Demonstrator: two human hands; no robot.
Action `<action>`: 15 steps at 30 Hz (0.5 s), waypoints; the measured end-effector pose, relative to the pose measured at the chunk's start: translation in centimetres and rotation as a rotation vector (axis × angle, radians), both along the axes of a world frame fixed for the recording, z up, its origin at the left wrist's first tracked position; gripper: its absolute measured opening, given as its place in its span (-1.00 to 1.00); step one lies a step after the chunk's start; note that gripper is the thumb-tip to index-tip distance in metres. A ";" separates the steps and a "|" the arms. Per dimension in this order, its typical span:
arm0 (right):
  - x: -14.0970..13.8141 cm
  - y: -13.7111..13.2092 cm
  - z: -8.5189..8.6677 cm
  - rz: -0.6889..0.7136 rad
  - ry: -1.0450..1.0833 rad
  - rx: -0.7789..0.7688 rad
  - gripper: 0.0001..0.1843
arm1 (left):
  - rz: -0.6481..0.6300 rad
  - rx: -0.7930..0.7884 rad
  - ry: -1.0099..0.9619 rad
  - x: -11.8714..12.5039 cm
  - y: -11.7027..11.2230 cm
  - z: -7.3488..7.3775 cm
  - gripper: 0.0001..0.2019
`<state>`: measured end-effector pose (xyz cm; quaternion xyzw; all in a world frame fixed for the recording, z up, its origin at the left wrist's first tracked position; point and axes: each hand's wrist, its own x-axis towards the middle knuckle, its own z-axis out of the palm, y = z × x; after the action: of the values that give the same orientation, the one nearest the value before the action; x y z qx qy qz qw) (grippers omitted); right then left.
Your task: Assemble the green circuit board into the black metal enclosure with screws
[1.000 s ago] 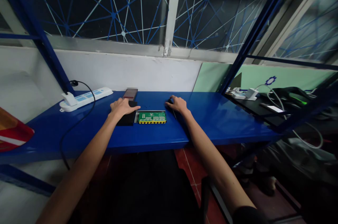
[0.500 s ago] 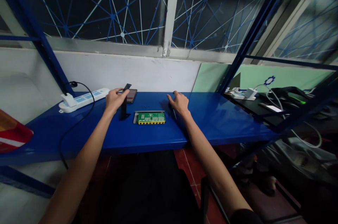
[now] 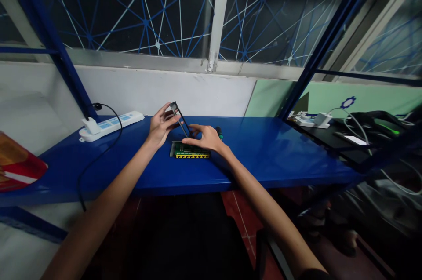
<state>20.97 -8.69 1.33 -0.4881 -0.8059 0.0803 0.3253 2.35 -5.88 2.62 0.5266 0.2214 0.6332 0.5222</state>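
Observation:
My left hand (image 3: 161,125) grips the upper end of a thin black metal cover (image 3: 182,122), which is tilted above the table. At the cover's lower end, my right hand (image 3: 207,137) has its thumb and fingers closed around the edge. Below both hands lies a green circuit board (image 3: 194,153) with a row of yellow-edged ports facing me, on a grey metal plate (image 3: 172,150). My right hand hides part of the board. Just behind that hand, a screwdriver's green and black handle (image 3: 219,133) shows on the table.
The blue table (image 3: 263,152) has a white power strip (image 3: 112,125) and black cable (image 3: 99,153) at left. A red and orange object (image 3: 20,165) juts in at the left edge. Blue posts frame both sides. On the right, a black surface holds a charger (image 3: 322,119) and cables.
My left hand has brought the black cover rightward and turned it over the board. My right hand has left the screwdriver and come left to the cover. The phone-like slab is now hidden.

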 end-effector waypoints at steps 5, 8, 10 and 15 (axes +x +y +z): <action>0.0 0.1 -0.3 0.040 0.000 0.044 -0.18 | -0.032 0.032 0.058 -0.3 0.0 0.1 -0.32; 0.3 0.2 -0.5 -0.009 -0.044 0.158 -0.20 | -0.056 -0.003 0.087 -1.0 -0.2 0.5 -0.39; 0.7 0.4 -0.7 -0.070 -0.074 0.218 -0.19 | -0.079 -0.050 0.137 -1.6 -0.4 0.9 -0.33; 2.0 0.9 -0.9 -0.100 -0.144 0.269 -0.16 | -0.106 -0.136 0.213 -2.5 -0.2 1.0 -0.33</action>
<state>22.94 -7.78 0.44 -0.4840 -0.8053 -0.0798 0.3328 -0.19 -6.11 3.65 0.5653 0.2897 0.5287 0.5630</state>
